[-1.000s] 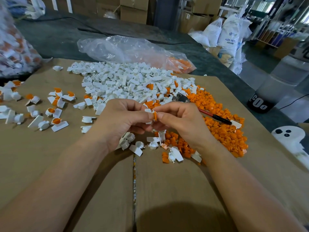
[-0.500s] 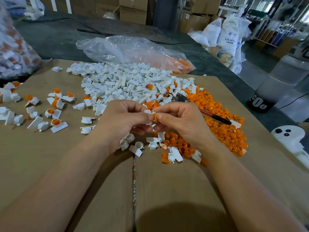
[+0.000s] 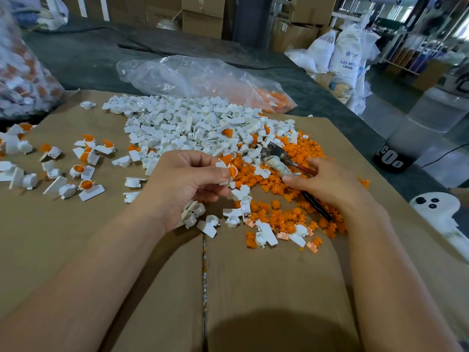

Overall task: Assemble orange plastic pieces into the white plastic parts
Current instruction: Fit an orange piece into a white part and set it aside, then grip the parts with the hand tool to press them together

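Hands apart, left hand point(image 3: 185, 180) pinching white part point(image 3: 222, 164) with orange piece point(image 3: 232, 171), right hand point(image 3: 327, 182) over pliers point(image 3: 273, 151), grip unclear.

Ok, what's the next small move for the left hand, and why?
Probably carry the white part leftward and set it down with the finished pieces. The left hand pinches it, an orange piece already looks seated in its cup, and the right hand is off it, over the pliers-like tool.

Left hand point(image 3: 187, 182) raised in a fingertip pinch; right hand point(image 3: 327, 182) low, palm down.
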Available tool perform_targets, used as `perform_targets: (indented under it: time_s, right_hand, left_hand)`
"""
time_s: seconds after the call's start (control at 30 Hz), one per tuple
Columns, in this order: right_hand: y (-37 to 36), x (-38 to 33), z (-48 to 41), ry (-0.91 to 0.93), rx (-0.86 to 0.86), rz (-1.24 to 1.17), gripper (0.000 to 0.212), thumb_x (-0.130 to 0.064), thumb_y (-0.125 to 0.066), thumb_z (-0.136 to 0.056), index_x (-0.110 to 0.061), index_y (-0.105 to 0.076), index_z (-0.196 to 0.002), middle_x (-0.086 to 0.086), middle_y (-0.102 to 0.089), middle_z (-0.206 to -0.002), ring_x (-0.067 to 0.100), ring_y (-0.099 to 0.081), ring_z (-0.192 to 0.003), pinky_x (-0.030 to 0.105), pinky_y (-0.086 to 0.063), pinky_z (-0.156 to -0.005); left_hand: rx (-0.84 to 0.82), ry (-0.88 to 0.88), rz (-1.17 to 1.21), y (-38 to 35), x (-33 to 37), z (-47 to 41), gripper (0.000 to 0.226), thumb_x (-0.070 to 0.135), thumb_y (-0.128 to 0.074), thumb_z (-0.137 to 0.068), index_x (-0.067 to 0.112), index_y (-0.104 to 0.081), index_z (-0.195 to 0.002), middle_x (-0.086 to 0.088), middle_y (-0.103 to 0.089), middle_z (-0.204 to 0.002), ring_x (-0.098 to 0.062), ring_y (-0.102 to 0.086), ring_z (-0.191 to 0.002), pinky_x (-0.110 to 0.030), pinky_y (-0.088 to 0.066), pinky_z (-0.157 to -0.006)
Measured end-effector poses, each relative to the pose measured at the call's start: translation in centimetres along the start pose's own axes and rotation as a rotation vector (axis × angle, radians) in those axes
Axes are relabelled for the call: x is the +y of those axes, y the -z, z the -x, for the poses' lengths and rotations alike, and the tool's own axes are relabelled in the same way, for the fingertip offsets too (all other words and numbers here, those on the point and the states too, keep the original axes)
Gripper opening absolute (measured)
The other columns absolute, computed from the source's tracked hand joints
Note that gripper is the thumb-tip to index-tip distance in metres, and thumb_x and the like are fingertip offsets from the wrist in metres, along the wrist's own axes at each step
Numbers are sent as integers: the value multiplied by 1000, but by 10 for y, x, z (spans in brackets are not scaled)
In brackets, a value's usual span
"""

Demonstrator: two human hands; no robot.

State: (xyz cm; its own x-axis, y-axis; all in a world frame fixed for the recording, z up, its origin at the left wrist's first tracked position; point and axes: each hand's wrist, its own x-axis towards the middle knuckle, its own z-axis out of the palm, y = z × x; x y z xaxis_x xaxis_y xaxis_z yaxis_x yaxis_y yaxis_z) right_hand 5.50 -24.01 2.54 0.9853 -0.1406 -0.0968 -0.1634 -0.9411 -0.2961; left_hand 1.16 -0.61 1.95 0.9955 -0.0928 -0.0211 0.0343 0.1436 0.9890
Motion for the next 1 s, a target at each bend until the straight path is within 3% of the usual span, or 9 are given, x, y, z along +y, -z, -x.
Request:
perform_targets:
  time_s: [0.2, 0.4, 0.47, 0.67, 0.83, 1.0]
  right_hand:
    - [-4, 1, -2, -41, -22, 90, 85, -71, -61, -64, -17, -45, -128, 4, -47, -134, 27, -40, -125, 52, -27, -106]
    - [-4, -3, -2, -13, 72, 74, 68, -59, -68, -68, -15, -53, -117, 7, -55, -120, 25, -48, -108, 39, -40, -89]
    - [-3, -4, -1, 2, 132, 38, 61, -54, -70, -69, -16, -55, -115, 6, -57, -116, 22, -49, -99, 33, -38, -77]
    - [1, -8, 7, 128, 288, -55, 51, -41, -70, -71, -22, -58, -116, -4, -56, -103, 11, -44, -87, 27, -34, -66]
    - [-1, -21, 17, 340, 347, -117, 51, -24, -66, -73, -20, -54, -122, -8, -48, -102, 4, -38, -91, 21, -29, -75]
    - [-6, -27, 21, 449, 356, -115, 45, -6, -58, -78, -12, -54, -122, 4, -57, -114, 3, -38, -93, 17, -26, -75]
  left_hand:
    - [-6, 8, -6, -1, -1, 0, 9, -2, -67, -72, 2, -60, -70, -4, -66, -54, -13, -64, -48, -16, -48, -43]
    - [-7, -3, -16, -1, -1, 0, 9, -1, -68, -72, 5, -61, -70, -4, -67, -55, -13, -66, -50, -16, -49, -45]
    - [-5, -2, -12, -1, -1, 0, 8, -1, -68, -72, 4, -61, -71, -4, -67, -56, -13, -66, -51, -16, -50, -46]
    - [16, -1, 12, -1, -2, -1, 9, 0, -68, -72, 5, -60, -70, -3, -66, -55, -13, -66, -50, -17, -50, -45]
    - [55, 1, 14, -1, -3, -2, 11, -1, -67, -75, 6, -61, -70, -2, -66, -54, -11, -64, -48, -16, -49, -44]
    - [133, -9, 84, 0, -3, -6, 9, 1, -68, -75, 6, -60, -73, -1, -67, -56, -13, -65, -50, -17, -48, -45]
